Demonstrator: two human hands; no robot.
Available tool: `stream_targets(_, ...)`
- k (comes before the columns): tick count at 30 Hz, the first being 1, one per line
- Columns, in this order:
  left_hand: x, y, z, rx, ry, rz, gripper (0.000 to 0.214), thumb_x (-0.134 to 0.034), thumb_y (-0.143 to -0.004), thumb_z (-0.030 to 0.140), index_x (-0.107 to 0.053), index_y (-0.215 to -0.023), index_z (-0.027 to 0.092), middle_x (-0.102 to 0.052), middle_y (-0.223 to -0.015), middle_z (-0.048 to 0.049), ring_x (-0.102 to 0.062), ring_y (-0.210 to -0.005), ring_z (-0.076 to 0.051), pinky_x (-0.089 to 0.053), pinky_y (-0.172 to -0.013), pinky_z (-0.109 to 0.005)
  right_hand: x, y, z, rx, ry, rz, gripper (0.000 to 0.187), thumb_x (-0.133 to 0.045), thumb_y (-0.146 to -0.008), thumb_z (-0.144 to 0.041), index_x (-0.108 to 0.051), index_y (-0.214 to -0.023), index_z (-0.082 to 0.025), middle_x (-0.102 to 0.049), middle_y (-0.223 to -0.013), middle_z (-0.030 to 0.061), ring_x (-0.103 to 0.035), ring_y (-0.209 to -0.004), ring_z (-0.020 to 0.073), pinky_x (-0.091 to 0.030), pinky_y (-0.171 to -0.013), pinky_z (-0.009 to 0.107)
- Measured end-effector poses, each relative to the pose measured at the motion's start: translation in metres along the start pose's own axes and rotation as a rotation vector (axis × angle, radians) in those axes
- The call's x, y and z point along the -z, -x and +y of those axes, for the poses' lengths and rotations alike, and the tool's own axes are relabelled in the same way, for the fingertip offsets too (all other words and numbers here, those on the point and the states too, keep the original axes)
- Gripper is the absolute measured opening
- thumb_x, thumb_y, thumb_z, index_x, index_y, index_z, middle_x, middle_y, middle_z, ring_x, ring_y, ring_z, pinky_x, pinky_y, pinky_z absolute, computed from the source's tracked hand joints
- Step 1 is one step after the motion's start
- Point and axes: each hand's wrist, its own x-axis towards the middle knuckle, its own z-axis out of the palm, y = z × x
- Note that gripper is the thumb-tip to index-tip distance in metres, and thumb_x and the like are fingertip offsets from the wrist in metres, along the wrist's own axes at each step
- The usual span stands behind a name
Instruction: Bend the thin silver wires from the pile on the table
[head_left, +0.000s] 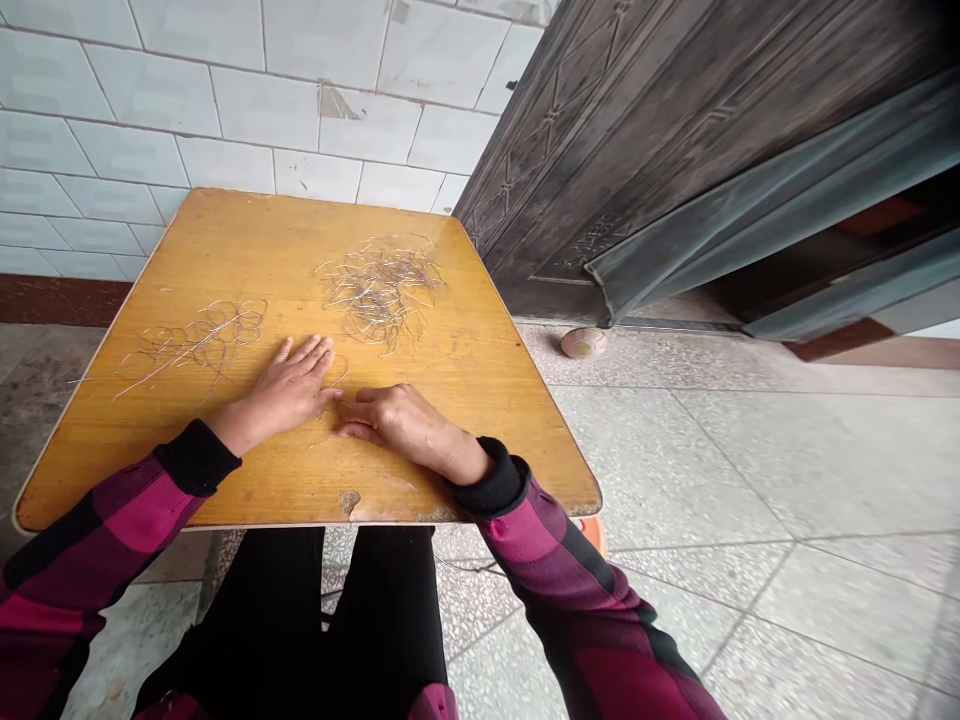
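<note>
From my feed, nearest first: two black cuffs (196,458) rest at the near edge of the worktop (495,430), which has a chip (349,502) in that edge. Left hand (281,393) lies flat, palm down, fingers slightly spread, nothing visible in it. Right hand (405,422) lies low, fingers loosely together, tips almost touching the left hand; I can't tell whether it pinches anything. Loose strands (336,372) lie by the left fingertips, with more near the right fingertips. Left of centre sits the smaller tangle of fine wire-like fibres (196,342); toward the far edge, the larger tangle of the same fibres (381,292). My call: fibres this thin want light fingertip contact, no dragging across the tangles. Count: two hands, two tangles, a few loose strands; single strands are too fine to count. Past the far edge: tiled wall (225,100); to the right, a dark embossed door (600,170).
</note>
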Motion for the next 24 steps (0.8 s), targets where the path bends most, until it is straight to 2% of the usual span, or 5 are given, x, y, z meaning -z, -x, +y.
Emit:
stream_targets(3,0.001,0.000,0.008,0.054,-0.023,-0.040,0.059,-0.034,-0.100,0.043,-0.037,-0.147,0.009,-0.026,-0.157,-0.0184,-0.018,-0.147,-0.030,-0.008,-0.117,-0.058,-0.001,-0.001,-0.003,-0.017,0.038,-0.020,0.019,-0.061,-0.092,-0.032,-0.070,-0.086,-0.017,-0.062,-0.079,0.0020,-0.047,-0.060,0.0102,-0.024,-0.056,0.029)
stream_targets(8,0.001,-0.001,0.012,0.096,-0.030,-0.054,0.059,-0.033,-0.100,0.041,-0.036,-0.147,0.005,-0.024,-0.158,-0.0175,-0.016,-0.148,-0.029,-0.007,-0.118,-0.057,-0.002,-0.002,0.000,-0.028,0.022,-0.011,0.016,-0.064,-0.090,-0.029,-0.070,-0.091,-0.015,-0.064,-0.080,0.0035,-0.049,-0.062,0.0108,-0.026,-0.056,0.027)
stream_targets(15,0.002,0.002,0.007,0.071,0.059,0.029,0.059,-0.034,-0.100,0.044,-0.037,-0.147,0.009,-0.030,-0.156,-0.0184,-0.022,-0.146,-0.028,-0.013,-0.118,-0.054,0.010,0.004,0.023,-0.109,-0.251,0.204,0.029,-0.056,-0.095,-0.035,-0.069,-0.082,-0.013,-0.064,-0.072,0.0039,-0.054,-0.064,0.0107,-0.037,-0.063,0.024)
stream_targets(19,0.003,0.002,0.005,0.035,0.083,0.089,0.057,-0.034,-0.100,0.041,-0.038,-0.146,0.007,-0.033,-0.154,-0.0198,-0.026,-0.145,-0.028,-0.018,-0.117,-0.053,0.016,0.004,0.023,-0.145,-0.374,0.179,0.023,-0.058,-0.093,-0.030,-0.069,-0.080,-0.013,-0.064,-0.067,0.0013,-0.055,-0.061,0.0094,-0.038,-0.064,0.023)
stream_targets(24,0.004,0.002,-0.003,0.026,0.119,0.191,0.050,-0.036,-0.100,0.036,-0.042,-0.142,0.010,-0.038,-0.152,-0.0189,-0.033,-0.142,-0.027,-0.022,-0.116,-0.052,0.022,0.005,0.029,-0.222,-0.394,0.107,0.012,-0.062,-0.086,-0.024,-0.068,-0.080,-0.015,-0.065,-0.068,-0.0004,-0.056,-0.061,0.0086,-0.039,-0.063,0.022)
